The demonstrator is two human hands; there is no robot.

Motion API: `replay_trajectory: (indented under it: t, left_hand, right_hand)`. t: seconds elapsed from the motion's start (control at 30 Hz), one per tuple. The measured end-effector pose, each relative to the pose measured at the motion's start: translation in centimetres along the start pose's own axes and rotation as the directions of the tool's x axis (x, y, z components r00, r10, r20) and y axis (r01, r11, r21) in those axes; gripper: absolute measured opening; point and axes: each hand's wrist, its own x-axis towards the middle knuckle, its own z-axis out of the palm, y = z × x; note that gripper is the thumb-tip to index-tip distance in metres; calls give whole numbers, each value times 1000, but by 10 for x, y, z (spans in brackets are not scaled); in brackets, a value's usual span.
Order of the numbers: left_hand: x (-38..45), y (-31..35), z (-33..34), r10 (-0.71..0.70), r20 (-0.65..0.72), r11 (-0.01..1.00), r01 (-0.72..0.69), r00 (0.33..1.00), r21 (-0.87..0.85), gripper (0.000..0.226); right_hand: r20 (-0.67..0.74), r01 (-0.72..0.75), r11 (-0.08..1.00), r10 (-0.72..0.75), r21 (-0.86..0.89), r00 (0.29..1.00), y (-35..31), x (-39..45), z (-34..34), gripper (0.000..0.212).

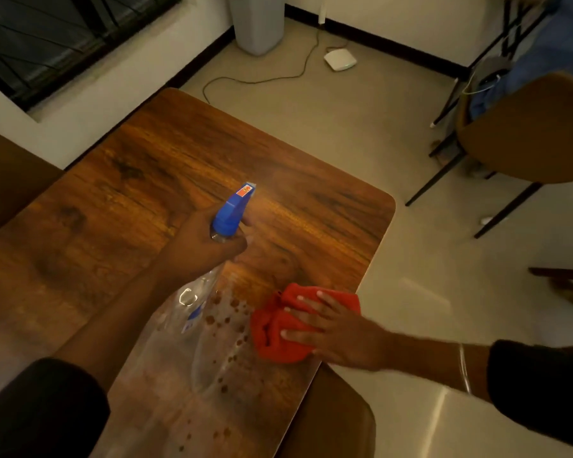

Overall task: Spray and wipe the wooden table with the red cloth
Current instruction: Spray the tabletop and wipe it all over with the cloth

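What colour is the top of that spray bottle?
Blue, with a small orange sticker near the nozzle; the spray head shows in the head view.

We see the wooden table (186,166) in warm brown with dark streaked grain and knots. On it lies a red cloth (278,328); left of the cloth rises a clear spray bottle (196,312) with a blue head and an orange label patch.

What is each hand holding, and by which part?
The left hand grips the spray bottle by its neck, under the blue head. The right hand presses flat on the bunched red cloth.
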Motion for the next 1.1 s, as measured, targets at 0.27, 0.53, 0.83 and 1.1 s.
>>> replay_trajectory:
  t: [0.27,0.53,0.83,1.1]
  left_hand:
    - [-55,-21,-33,-87,-47,994,90,995,59,25]
    - [-101,-28,-62,-118,-94,992,121,989,30,28]
    - [-163,-49,-81,-137,-171,990,138,976,-7,28]
    - [-208,-59,-98,-123,-230,990,135,965,37,50]
  right_hand:
    - [-102,-557,824,566,108,818,57,100,-44,56]
    - [34,96,993,-94,-73,995,-69,123,7,56]
    - [-215,-477,848,522,230,825,-31,223,-38,47]
    - [-48,151,988,-149,40,988,-203,207,28,59]
